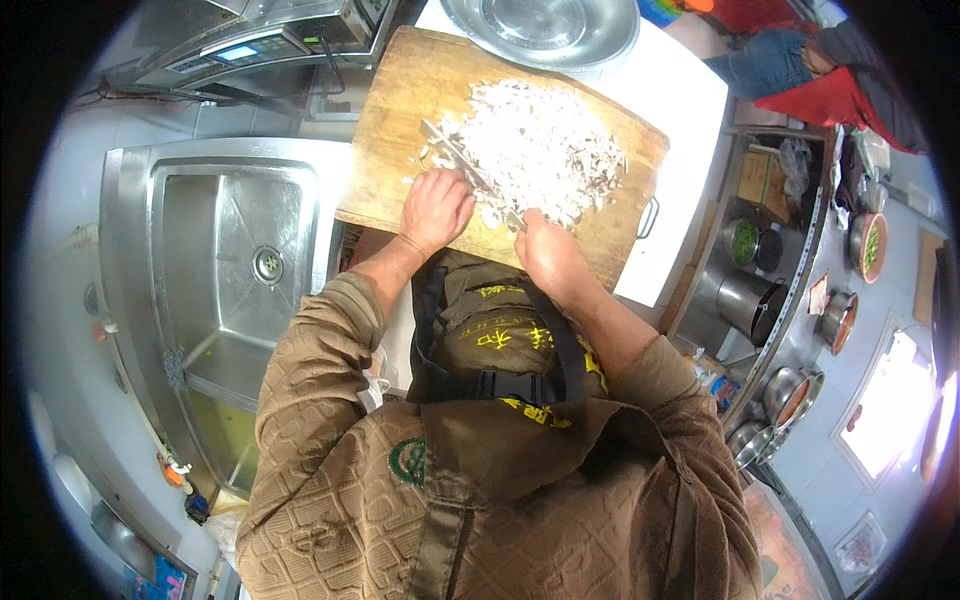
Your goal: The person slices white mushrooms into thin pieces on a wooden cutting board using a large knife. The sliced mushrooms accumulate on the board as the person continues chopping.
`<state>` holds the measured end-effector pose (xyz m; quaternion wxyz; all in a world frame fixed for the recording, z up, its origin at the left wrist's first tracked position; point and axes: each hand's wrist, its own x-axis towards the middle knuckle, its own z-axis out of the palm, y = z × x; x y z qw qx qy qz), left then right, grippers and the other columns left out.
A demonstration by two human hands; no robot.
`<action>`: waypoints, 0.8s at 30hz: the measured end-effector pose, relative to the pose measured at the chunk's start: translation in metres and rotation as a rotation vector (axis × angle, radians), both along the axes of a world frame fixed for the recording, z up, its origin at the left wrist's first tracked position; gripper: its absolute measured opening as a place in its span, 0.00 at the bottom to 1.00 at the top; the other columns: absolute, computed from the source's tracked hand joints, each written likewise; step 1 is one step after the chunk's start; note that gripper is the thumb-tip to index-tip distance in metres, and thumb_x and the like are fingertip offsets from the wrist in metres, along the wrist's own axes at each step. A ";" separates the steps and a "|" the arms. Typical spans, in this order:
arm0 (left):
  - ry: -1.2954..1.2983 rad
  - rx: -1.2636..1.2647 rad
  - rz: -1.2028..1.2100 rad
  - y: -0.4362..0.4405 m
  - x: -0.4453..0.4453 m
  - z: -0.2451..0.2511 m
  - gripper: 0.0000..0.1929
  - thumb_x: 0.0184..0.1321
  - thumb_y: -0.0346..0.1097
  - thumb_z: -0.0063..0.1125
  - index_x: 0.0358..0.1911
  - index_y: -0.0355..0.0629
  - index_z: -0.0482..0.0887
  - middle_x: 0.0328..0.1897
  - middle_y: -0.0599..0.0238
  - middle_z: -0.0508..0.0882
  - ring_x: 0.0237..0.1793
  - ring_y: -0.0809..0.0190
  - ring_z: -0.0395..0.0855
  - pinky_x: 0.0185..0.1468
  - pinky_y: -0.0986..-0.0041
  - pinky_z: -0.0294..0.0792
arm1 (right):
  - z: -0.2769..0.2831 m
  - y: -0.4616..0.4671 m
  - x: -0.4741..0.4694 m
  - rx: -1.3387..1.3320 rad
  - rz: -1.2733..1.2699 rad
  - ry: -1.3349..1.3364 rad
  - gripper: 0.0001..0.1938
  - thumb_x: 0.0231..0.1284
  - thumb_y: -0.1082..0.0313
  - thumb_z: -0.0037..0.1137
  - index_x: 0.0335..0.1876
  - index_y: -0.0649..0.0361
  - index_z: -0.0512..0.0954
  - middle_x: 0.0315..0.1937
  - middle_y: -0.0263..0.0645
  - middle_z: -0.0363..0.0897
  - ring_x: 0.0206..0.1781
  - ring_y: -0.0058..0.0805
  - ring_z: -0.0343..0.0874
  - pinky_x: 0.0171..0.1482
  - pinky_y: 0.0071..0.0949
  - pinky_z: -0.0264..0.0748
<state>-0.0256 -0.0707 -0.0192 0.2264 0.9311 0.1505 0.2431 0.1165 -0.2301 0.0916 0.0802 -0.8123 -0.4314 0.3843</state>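
Note:
A thick wooden cutting board [390, 90] lies before me, with a broad heap of chopped pale food pieces [536, 150] spread over it. My right hand [551, 251] grips the handle of a kitchen knife [459, 155] at the board's near edge. The blade runs up and to the left along the near left side of the heap. My left hand [439, 206] rests palm down at the blade's left side, fingers bent and close together. What lies under those fingers is hidden. Glare washes out the heap's middle.
Beyond the board sits a wide metal basin [540, 30] on a white table [682, 97]. At left is a stainless steel sink [191, 247]. Shelving [795, 247] with pots and bowls stands at right. A person in jeans [765, 64] is at the upper right.

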 end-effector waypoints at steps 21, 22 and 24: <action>-0.055 -0.065 -0.111 -0.005 -0.005 -0.001 0.10 0.53 0.28 0.66 0.38 0.43 0.80 0.41 0.61 0.79 0.42 0.52 0.78 0.47 0.64 0.73 | -0.004 -0.013 -0.011 -0.013 -0.139 0.072 0.10 0.68 0.68 0.51 0.42 0.70 0.72 0.29 0.59 0.80 0.35 0.61 0.82 0.40 0.52 0.76; -0.078 -0.066 -0.120 -0.012 -0.009 0.005 0.10 0.53 0.28 0.66 0.38 0.43 0.80 0.41 0.61 0.79 0.42 0.52 0.78 0.47 0.63 0.73 | -0.007 -0.012 -0.009 0.026 -0.120 0.085 0.10 0.68 0.67 0.50 0.42 0.70 0.71 0.29 0.61 0.80 0.36 0.62 0.82 0.42 0.52 0.76; -0.062 -0.081 -0.153 -0.017 -0.007 0.013 0.10 0.55 0.30 0.67 0.39 0.43 0.82 0.40 0.63 0.79 0.44 0.53 0.78 0.49 0.63 0.73 | -0.011 -0.008 0.000 0.064 -0.093 0.069 0.10 0.68 0.68 0.50 0.43 0.70 0.71 0.29 0.61 0.80 0.37 0.62 0.82 0.42 0.52 0.76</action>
